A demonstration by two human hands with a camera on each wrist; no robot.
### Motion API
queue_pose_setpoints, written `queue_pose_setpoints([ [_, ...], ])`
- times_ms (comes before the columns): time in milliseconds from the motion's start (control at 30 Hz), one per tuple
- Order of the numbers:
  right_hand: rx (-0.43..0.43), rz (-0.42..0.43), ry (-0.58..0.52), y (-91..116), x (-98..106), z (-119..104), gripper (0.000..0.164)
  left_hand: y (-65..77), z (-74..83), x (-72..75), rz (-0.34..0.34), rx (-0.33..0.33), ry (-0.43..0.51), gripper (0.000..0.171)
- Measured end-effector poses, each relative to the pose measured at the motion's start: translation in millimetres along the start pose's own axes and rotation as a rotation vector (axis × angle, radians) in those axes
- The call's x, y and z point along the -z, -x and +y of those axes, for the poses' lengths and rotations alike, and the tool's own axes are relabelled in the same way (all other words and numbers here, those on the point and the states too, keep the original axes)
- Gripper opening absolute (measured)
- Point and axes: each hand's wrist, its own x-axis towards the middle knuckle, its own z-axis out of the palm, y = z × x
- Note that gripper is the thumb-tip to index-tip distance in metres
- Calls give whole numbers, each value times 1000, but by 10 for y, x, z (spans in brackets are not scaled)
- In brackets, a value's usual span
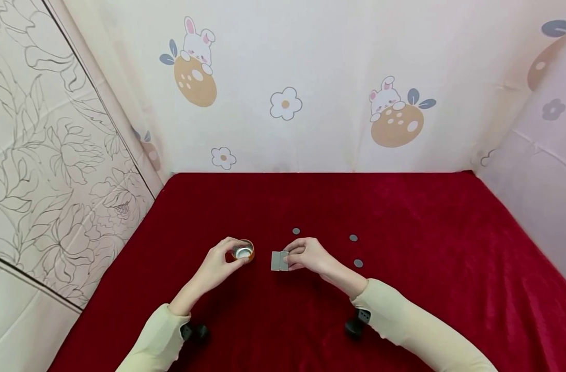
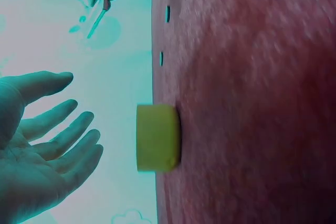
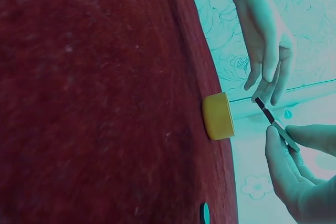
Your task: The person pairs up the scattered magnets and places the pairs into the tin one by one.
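A small round cup (image 1: 243, 252), orange-yellow outside and silvery inside, stands upright on the red cloth. Above it hovers my left hand (image 1: 215, 263), fingers loosely spread and holding nothing; the left wrist view shows a gap between this hand (image 2: 50, 148) and the cup (image 2: 157, 139). Between thumb and fingertips my right hand (image 1: 310, 256) pinches a thin grey two-panel plate (image 1: 276, 261) with a seam down its middle. In the right wrist view the plate (image 3: 287, 138) is tilted and held off the cloth, its far end near the left hand's fingers.
Dark grey discs lie on the red cloth (image 1: 301, 320): one disc (image 1: 296, 231) behind the right hand, another disc (image 1: 353, 237) and a third disc (image 1: 358, 263) to its right. A patterned curtain (image 1: 329, 51) hangs along the back, with a floral panel (image 1: 55, 129) on the left.
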Motion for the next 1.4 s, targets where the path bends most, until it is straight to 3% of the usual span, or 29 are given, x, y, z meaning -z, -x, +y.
queue_pose_setpoints([
  [267,4,37,-41,-72,-128,-103,29,14,-143,39,12,46,-31,38],
  [567,23,69,-101,-250,-279,-52,28,-8,-254,25,-51,136,-60,49],
  [800,0,91,-142,-336,-419,-57,27,-23,-306,8,-114,198,-14,52],
  [1400,-23,129,-216,-566,-551,-32,25,-101,-398,-30,-160,218,36,51],
])
